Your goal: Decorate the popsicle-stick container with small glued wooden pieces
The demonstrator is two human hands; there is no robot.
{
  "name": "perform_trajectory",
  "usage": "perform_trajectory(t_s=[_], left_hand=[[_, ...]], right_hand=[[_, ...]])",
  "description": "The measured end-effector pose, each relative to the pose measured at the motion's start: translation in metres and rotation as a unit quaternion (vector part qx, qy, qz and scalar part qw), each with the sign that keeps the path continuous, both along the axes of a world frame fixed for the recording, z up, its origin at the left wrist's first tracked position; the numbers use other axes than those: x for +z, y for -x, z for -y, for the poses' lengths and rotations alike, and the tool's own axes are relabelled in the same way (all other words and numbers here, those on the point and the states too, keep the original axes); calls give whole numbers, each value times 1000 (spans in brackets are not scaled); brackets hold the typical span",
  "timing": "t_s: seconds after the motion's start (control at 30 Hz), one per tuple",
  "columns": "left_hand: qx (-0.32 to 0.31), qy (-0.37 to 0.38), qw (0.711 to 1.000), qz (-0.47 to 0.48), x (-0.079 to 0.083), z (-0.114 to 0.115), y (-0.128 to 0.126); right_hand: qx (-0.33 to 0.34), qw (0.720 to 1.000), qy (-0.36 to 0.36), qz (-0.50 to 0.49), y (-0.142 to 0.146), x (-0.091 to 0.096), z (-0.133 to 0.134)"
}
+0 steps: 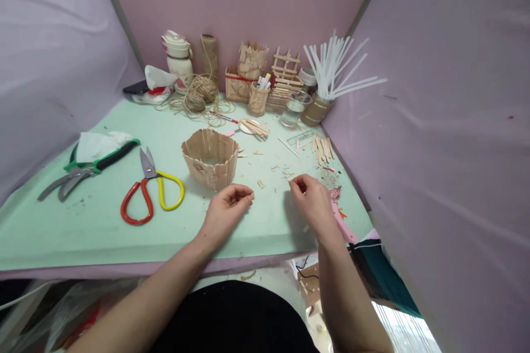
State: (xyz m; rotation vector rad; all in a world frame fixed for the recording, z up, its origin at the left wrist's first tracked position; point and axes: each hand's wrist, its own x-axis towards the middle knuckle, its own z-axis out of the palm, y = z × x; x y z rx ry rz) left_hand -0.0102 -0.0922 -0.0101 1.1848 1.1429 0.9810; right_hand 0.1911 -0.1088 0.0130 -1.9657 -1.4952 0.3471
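My left hand (229, 207) hovers low over the green tabletop, thumb and fingers pinched together; a tiny pale bit shows at the fingertips, too small to name. My right hand (310, 198) is also in a pinch, close to small wood scraps (286, 174), and whatever it holds is too small to make out. Just beyond my left hand stands a basket made of wooden craft sticks (211, 174), upright and open at the top. Between the hands lie a few wood slivers (260, 183).
Left are red-and-yellow scissors (151, 182) and pruning shears (77, 176). Behind are twine (201, 94), a glass of water (293, 110), and white glue sticks (333, 66) in a jar. Craft sticks (323, 149) lie right. A pink glue gun (343, 220) is partly hidden beside my right wrist.
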Motion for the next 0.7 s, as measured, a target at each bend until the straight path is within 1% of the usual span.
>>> perform_trajectory(t_s=[0.07, 0.17, 0.27, 0.4, 0.57, 0.7], left_hand=[[2, 0, 1000, 2, 0, 0, 0], [0, -3, 1000, 3, 1, 0, 0], [-1, -3, 1000, -1, 2, 0, -1], [-5, 1, 1000, -9, 3, 0, -1], [-10, -7, 1000, -8, 2, -1, -1], [-9, -6, 1000, -4, 1, 0, 0]], right_hand=[[-9, 999, 18, 44, -5, 1, -3], [-7, 996, 45, 72, -5, 2, -8], [9, 994, 43, 95, -3, -1, -14], [28, 994, 14, 102, 0, -7, -15], [68, 991, 41, 105, 12, -12, -10], [65, 990, 47, 117, 22, -16, -9]])
